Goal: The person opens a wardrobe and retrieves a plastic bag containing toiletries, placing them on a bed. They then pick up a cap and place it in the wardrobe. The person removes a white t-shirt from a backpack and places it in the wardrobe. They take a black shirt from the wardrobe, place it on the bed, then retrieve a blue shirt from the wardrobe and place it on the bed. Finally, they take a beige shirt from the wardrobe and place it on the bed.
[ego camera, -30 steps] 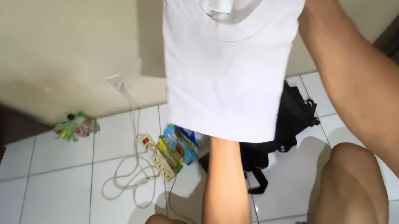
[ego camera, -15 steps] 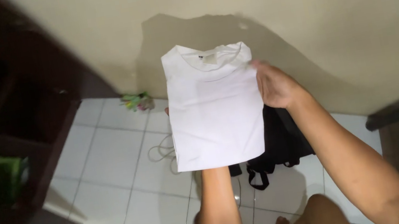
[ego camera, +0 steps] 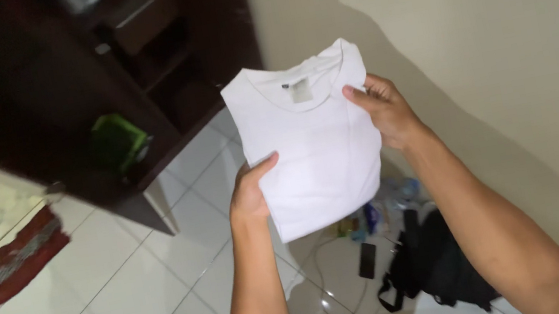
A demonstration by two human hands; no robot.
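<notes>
A dark wooden cabinet [ego camera: 53, 89] stands on the white tiled floor [ego camera: 115, 309] against a beige wall [ego camera: 487, 28]. A folded white T-shirt [ego camera: 307, 137] is held up in the air between both hands: the left hand [ego camera: 252, 194] grips its lower left edge, the right hand [ego camera: 382, 110] grips its right edge. A black bag [ego camera: 436, 263] lies on the floor below.

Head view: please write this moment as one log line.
left hand: holds folded white cotton T-shirt | right hand: holds its edge | below: black backpack

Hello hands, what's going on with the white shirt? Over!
Left hand and right hand grip the folded white shirt by its edges. Held above the floor. Nothing blocking it.
</notes>
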